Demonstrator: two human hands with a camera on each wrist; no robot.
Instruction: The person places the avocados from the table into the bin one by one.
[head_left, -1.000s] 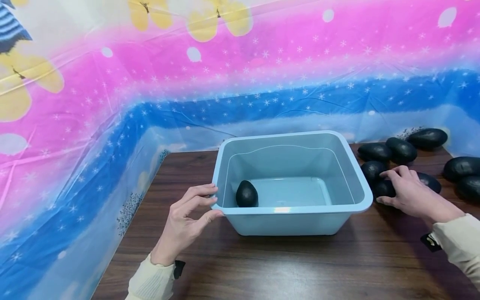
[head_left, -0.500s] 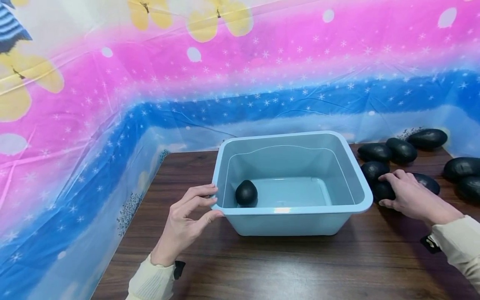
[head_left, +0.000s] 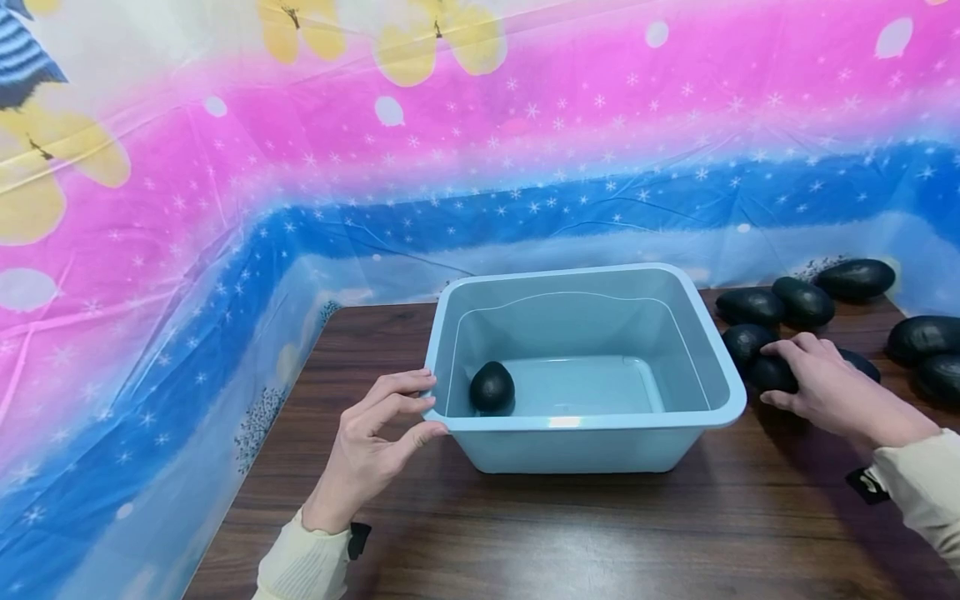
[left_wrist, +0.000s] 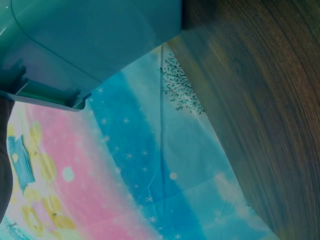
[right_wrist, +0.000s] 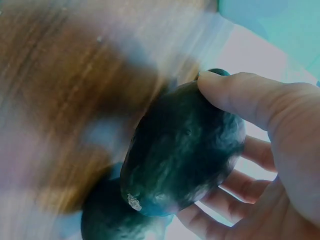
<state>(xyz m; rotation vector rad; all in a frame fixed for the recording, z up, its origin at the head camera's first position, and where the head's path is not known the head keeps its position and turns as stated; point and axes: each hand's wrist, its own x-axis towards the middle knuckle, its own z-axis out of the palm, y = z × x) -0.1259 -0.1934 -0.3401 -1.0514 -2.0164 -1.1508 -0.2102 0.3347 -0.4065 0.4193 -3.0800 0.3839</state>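
Observation:
A light-blue plastic bin (head_left: 577,446) stands on the table, with one dark avocado (head_left: 492,387) at the left inside it. My left hand (head_left: 378,437) holds the bin's front left corner at the rim, thumb in front and fingers along the left side. To the right of the bin, my right hand (head_left: 821,387) grips a dark green avocado (head_left: 772,374). Seen from the right wrist, the thumb lies over one side of this avocado (right_wrist: 182,150) and the fingers curl round the other. Only a dark edge of the left hand (left_wrist: 5,155) shows in the left wrist view.
Several more avocados lie on the right of the wooden table (head_left: 570,533): one touching the gripped one (head_left: 745,343), a row behind (head_left: 802,302), and a pair at the right edge (head_left: 926,340). A patterned cloth (head_left: 525,167) hangs along the back and left.
The right hand has shifted slightly to the right with the avocado in its grip. The left hand and bin stay in place.

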